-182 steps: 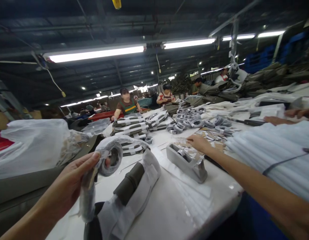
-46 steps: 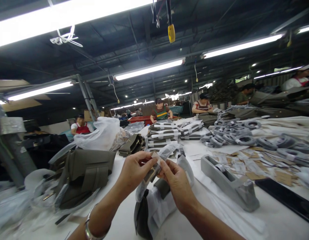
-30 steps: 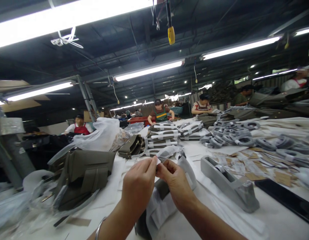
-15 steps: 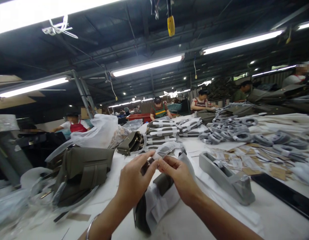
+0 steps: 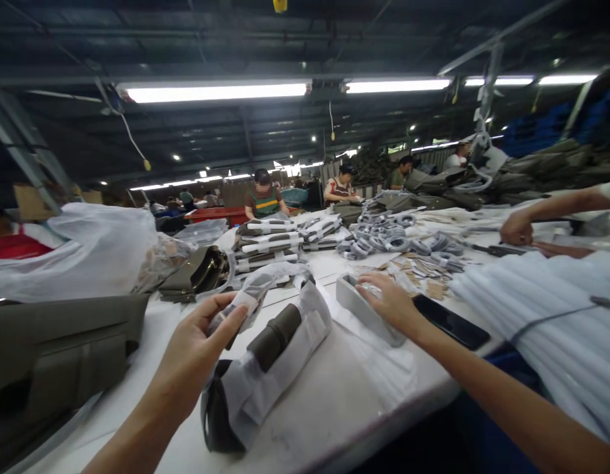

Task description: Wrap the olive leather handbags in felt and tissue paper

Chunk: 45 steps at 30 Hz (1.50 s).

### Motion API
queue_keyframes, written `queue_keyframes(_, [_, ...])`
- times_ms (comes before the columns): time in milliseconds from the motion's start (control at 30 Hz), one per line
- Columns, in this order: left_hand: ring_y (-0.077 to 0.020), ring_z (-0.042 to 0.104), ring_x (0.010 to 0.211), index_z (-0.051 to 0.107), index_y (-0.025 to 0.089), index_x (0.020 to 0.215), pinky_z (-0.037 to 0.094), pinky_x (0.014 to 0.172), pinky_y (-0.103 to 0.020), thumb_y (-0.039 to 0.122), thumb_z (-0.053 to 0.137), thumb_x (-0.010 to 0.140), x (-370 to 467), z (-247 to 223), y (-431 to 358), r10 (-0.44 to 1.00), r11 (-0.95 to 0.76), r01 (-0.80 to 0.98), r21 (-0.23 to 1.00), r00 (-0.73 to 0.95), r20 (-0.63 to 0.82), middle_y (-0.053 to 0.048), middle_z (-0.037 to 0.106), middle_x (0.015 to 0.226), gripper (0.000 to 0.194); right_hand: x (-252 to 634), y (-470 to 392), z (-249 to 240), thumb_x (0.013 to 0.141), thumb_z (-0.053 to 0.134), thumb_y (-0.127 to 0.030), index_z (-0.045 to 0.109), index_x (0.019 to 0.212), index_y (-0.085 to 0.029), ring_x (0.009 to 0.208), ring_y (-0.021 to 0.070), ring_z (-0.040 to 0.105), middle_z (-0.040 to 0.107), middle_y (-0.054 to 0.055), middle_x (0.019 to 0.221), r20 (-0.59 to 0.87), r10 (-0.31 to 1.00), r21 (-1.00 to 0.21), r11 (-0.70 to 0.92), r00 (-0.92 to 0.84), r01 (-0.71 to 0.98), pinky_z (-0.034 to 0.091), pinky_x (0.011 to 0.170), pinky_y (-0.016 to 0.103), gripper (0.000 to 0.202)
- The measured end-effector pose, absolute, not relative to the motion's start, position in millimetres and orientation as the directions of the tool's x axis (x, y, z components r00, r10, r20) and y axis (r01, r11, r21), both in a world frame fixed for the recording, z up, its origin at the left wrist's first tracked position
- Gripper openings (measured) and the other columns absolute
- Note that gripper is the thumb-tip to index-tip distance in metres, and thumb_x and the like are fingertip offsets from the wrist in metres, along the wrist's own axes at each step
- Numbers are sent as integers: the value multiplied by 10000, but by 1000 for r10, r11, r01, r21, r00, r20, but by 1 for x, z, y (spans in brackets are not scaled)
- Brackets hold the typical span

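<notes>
My left hand point(image 5: 210, 329) pinches a bag strap point(image 5: 253, 296) wrapped in clear and white film, with a white piece under the thumb. The strap curves over to an olive handbag point(image 5: 275, 336) partly wrapped in white tissue, lying tilted on the white table. Over the grey tape dispenser point(image 5: 347, 296), right of the bag, is my right hand point(image 5: 391, 303). Its fingers stretch across the top of the dispenser around the tape area; the thumb and exact contact are hidden.
A black phone point(image 5: 450, 322) lies beyond my right forearm. Wrapped bags point(image 5: 270, 243) are stacked ahead, near coiled wrapped straps point(image 5: 396, 242). White foam sheets point(image 5: 556, 296) lie right, below a co-worker's hand point(image 5: 519, 227). Another olive bag point(image 5: 77, 349) lies left.
My right hand has left the strap and moved right to the tape dispenser. The left hand keeps hold of the strap. The view has turned right and levelled.
</notes>
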<state>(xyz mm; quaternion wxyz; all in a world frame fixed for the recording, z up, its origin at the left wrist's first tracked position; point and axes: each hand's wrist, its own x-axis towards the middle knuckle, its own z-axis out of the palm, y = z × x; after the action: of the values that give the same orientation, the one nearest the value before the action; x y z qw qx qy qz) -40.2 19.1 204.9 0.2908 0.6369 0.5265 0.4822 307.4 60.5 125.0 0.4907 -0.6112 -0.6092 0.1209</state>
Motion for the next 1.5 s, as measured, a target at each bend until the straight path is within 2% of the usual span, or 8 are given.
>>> queue_keyframes(67, [-154,570,642,683,216,1119,421,533,-215,648,720,710,-39,203,23,950,-265,401,877,-49,309,-11,700,781,596,348,70,110,748,730,-401,748,726,-210,1304,340,485,687,129,1204,345,884,-777,81,314,624,267,1151,439,194])
queue_keyframes(167, [-156,564,615,692,216,1102,420,521,-221,661,722,689,-36,201,26,945,-260,415,872,-78,319,-1,685,735,608,379,75,94,703,757,-489,706,547,-194,1168,388,584,743,155,1024,148,926,-827,-77,348,557,360,1060,480,338])
queue_keyframes(333, [-159,574,669,679,236,1134,420,555,-225,671,689,719,-38,200,27,945,-256,471,844,-60,320,-13,698,801,602,382,72,89,742,674,-587,793,754,-153,1079,340,637,733,171,1103,-21,939,-918,-154,344,365,487,875,427,451])
queue_keyframes(533, [-146,542,646,686,237,1130,399,534,-211,675,689,712,-38,200,24,942,-271,471,840,-51,332,-2,679,759,606,390,47,101,736,701,-597,807,879,-173,1160,320,608,710,161,1180,21,924,-965,-81,381,249,488,936,400,460])
queue_keyframes(833, [-146,598,711,684,281,1126,426,546,-183,642,699,742,-42,195,26,946,-265,481,836,-36,321,22,718,817,528,390,7,54,554,893,-446,782,776,-146,629,159,652,764,127,853,-188,879,-978,-210,438,2,572,633,282,389])
queue_keyframes(1067, [-162,636,743,680,266,1142,455,580,-205,626,682,769,-44,194,24,943,-283,478,832,-21,333,8,744,887,519,367,-2,36,629,836,-540,766,819,-161,586,133,594,743,80,797,-29,870,-996,-69,493,62,543,629,271,430])
queue_keyframes(1200, [-174,635,782,682,246,1109,458,625,-235,594,668,803,-37,193,21,919,-351,502,790,24,393,1,726,899,464,320,-16,72,778,756,-524,762,868,-167,614,125,603,727,53,753,233,929,-966,187,289,179,521,674,246,369])
queue_keyframes(1500, [-133,630,864,676,253,1002,464,789,-227,337,658,861,-23,190,12,822,-534,504,679,123,555,40,707,931,165,178,-20,162,873,691,-433,760,835,-192,560,112,616,733,37,743,477,873,-879,474,-97,-57,513,563,216,253])
